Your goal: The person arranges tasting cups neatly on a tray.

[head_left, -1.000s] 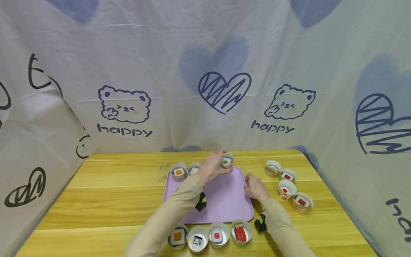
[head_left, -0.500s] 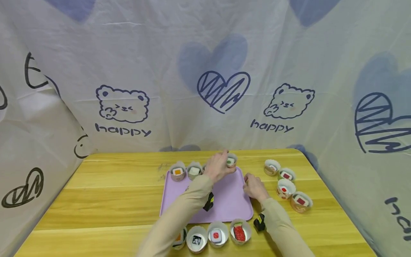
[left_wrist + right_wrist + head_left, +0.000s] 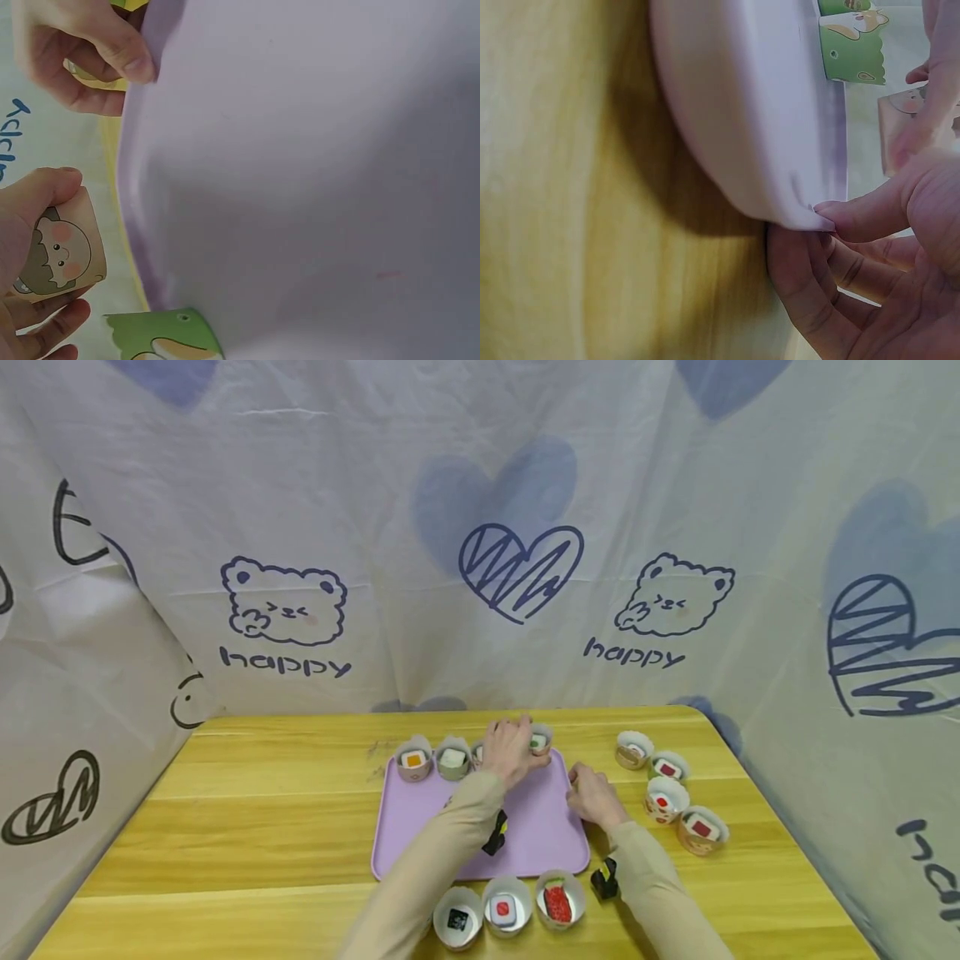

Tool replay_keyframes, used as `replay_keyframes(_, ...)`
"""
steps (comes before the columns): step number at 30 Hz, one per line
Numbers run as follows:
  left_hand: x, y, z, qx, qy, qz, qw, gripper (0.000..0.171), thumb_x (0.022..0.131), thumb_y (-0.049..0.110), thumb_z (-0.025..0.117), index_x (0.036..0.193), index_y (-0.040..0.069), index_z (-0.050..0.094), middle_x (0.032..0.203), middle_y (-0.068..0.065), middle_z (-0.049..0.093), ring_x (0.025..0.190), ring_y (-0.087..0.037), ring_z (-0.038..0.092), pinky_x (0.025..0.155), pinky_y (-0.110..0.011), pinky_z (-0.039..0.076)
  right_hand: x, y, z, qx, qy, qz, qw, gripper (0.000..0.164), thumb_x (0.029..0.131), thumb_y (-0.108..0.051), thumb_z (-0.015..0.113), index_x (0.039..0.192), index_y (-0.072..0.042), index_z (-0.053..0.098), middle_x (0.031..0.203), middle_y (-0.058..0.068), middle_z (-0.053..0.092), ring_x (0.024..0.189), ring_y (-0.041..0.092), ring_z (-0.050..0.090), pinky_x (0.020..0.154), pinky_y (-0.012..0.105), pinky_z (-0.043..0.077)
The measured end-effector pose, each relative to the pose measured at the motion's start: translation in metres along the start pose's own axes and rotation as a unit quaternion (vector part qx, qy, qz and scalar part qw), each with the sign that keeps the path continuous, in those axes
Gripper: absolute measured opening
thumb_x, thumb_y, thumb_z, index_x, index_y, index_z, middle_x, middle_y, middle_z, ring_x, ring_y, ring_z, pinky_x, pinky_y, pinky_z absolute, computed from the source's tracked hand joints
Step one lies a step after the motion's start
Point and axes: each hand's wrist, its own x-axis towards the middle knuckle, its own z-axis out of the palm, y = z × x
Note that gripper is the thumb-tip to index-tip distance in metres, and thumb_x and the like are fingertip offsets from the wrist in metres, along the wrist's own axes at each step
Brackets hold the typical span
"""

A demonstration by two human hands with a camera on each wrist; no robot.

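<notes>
My left hand [image 3: 508, 753] holds a baking cup [image 3: 540, 740] with a small white piece with a green spot in it, at the back right of the lilac tray [image 3: 405, 827]. In the left wrist view, thumb and fingers grip this cup [image 3: 69, 251], which has a cartoon face. Whether it touches the tray is unclear. My right hand [image 3: 595, 795] pinches the tray's right rim; the right wrist view shows thumb above and fingers below the edge [image 3: 799, 217]. Further cups stand along the tray's back edge: one with an orange-topped piece [image 3: 413, 760] and one with a pale piece [image 3: 453, 760]. Another is partly hidden behind my left hand.
In front of the tray stand cups, among them one with a black piece [image 3: 458, 920], one with a red-marked piece [image 3: 502, 908] and one with a red piece [image 3: 557, 902]. Several more cups [image 3: 666, 802] stand at the right. A printed cloth [image 3: 405, 610] hangs behind the wooden table [image 3: 225, 827].
My left hand has moved right with its cup and then slightly down at the tray's back right. My right hand has stayed on the tray's rim.
</notes>
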Motion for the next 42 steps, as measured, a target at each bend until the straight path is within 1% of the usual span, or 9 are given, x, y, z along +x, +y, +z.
replay_keyframes(3, 0.0, 0.001, 0.003, 0.005, -0.008, -0.009, 0.9999, 0.064, 0.081, 0.053, 0.078, 0.125, 0.01, 0.063, 0.098, -0.01, 0.075, 0.1, -0.028, 0.067, 0.099, -0.042, 0.049, 0.0, -0.001, 0.0, 0.002, 0.0, -0.001, 1.0, 0.022, 0.091, -0.005, 0.059, 0.111, 0.001, 0.058, 0.089, 0.015, 0.065, 0.082, 0.03, 0.06, 0.076, 0.045, 0.052)
replay_keyframes(7, 0.001, 0.003, 0.007, 0.017, -0.013, -0.018, 0.9996, 0.065, 0.08, 0.055, 0.078, 0.124, 0.01, 0.063, 0.095, -0.009, 0.075, 0.1, -0.027, 0.066, 0.099, -0.041, 0.048, 0.001, -0.001, 0.0, -0.001, 0.004, -0.006, 1.0, 0.023, 0.09, -0.004, 0.059, 0.111, 0.002, 0.059, 0.092, 0.015, 0.066, 0.085, 0.031, 0.061, 0.079, 0.048, 0.052)
replay_keyframes(10, 0.001, 0.004, 0.009, 0.033, -0.006, -0.018, 0.9993, 0.064, 0.079, 0.057, 0.078, 0.121, 0.01, 0.064, 0.092, -0.008, 0.075, 0.098, -0.026, 0.066, 0.096, -0.04, 0.048, 0.001, 0.0, 0.0, -0.004, 0.007, -0.01, 1.0, 0.022, 0.089, -0.004, 0.06, 0.11, 0.002, 0.059, 0.093, 0.015, 0.067, 0.086, 0.031, 0.062, 0.08, 0.049, 0.052)
replay_keyframes(14, 0.0, 0.004, 0.013, 0.04, 0.007, -0.019, 0.999, 0.06, 0.078, 0.056, 0.079, 0.114, 0.011, 0.067, 0.09, -0.007, 0.075, 0.097, -0.026, 0.066, 0.096, -0.04, 0.047, 0.001, 0.0, 0.0, -0.005, 0.008, -0.012, 1.0, 0.021, 0.09, -0.004, 0.06, 0.109, 0.001, 0.059, 0.09, 0.014, 0.067, 0.083, 0.03, 0.062, 0.078, 0.047, 0.052)
replay_keyframes(17, -0.002, 0.003, 0.015, 0.038, 0.009, -0.023, 0.999, 0.061, 0.078, 0.055, 0.08, 0.116, 0.01, 0.068, 0.092, -0.008, 0.075, 0.1, -0.027, 0.065, 0.098, -0.041, 0.046, 0.0, -0.001, 0.0, -0.003, 0.007, -0.013, 1.0, 0.021, 0.09, -0.004, 0.06, 0.11, 0.002, 0.059, 0.089, 0.013, 0.066, 0.081, 0.029, 0.061, 0.076, 0.046, 0.052)
replay_keyframes(24, -0.004, 0.003, 0.02, 0.05, -0.019, -0.037, 0.9979, 0.065, 0.081, 0.056, 0.077, 0.124, 0.009, 0.067, 0.096, -0.008, 0.076, 0.103, -0.026, 0.064, 0.098, -0.04, 0.045, 0.001, -0.002, 0.001, -0.003, 0.007, -0.012, 1.0, 0.019, 0.09, -0.005, 0.06, 0.108, 0.0, 0.059, 0.088, 0.012, 0.066, 0.082, 0.029, 0.061, 0.079, 0.046, 0.052)
replay_keyframes(31, -0.003, 0.003, 0.022, 0.058, -0.061, -0.064, 0.9944, 0.071, 0.081, 0.057, 0.076, 0.133, 0.011, 0.061, 0.111, -0.008, 0.075, 0.114, -0.026, 0.062, 0.107, -0.04, 0.041, 0.0, -0.002, 0.002, -0.006, 0.003, -0.013, 1.0, 0.019, 0.09, -0.004, 0.059, 0.109, 0.001, 0.058, 0.088, 0.013, 0.065, 0.082, 0.029, 0.061, 0.076, 0.046, 0.053)
replay_keyframes(37, -0.002, 0.006, 0.021, 0.057, -0.08, -0.078, 0.9921, 0.074, 0.082, 0.058, 0.075, 0.136, 0.011, 0.058, 0.116, -0.009, 0.074, 0.118, -0.027, 0.06, 0.109, -0.04, 0.039, 0.0, -0.001, 0.001, -0.003, 0.005, -0.013, 1.0, 0.021, 0.09, -0.004, 0.058, 0.11, 0.002, 0.058, 0.091, 0.014, 0.066, 0.082, 0.029, 0.062, 0.075, 0.045, 0.053)
replay_keyframes(42, -0.004, 0.008, 0.021, 0.07, -0.083, -0.072, 0.9915, 0.073, 0.081, 0.059, 0.075, 0.134, 0.012, 0.06, 0.118, -0.007, 0.073, 0.119, -0.027, 0.059, 0.109, -0.041, 0.04, -0.001, 0.0, 0.001, -0.006, 0.006, -0.014, 1.0, 0.022, 0.09, -0.004, 0.058, 0.11, 0.003, 0.059, 0.092, 0.015, 0.066, 0.084, 0.03, 0.062, 0.078, 0.046, 0.053)
